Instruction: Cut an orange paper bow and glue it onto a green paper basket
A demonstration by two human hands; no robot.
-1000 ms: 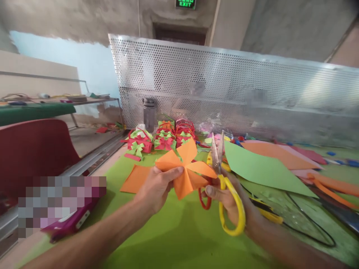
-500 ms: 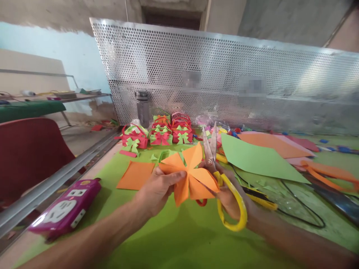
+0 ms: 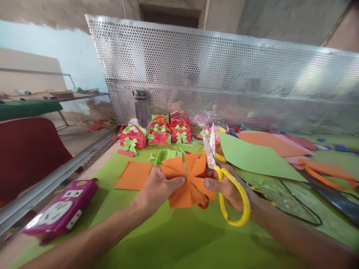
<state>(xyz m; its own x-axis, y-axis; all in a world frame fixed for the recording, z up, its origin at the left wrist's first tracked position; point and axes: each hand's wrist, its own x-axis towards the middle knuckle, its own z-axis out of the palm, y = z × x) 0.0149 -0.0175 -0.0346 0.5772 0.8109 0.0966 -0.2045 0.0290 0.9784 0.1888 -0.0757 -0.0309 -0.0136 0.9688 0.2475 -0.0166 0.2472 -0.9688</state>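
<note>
The folded orange paper [image 3: 186, 179] — a pleated, star-like piece with flaps fanning out from its middle — is held up above the green tabletop [image 3: 168, 239], between the two hands. The left hand [image 3: 157, 188] pinches it from the left side, thumb across the front near the centre and fingers behind. The right hand [image 3: 228, 186] is closed on the yellow-handled scissors [image 3: 224, 179], with its thumb tip touching the paper's right edge. The scissors' long axis runs up and away from the person, blades slightly parted and pointing toward the perforated metal screen [image 3: 224, 74], just right of the paper's upper flaps — so the paper lies to the left of the blades. Beyond lie an orange square [image 3: 134, 175], a green sheet [image 3: 255, 158] and a cluster of red-and-green paper baskets [image 3: 157, 134]; a pink power strip [image 3: 61, 211] sits at far left.
</note>
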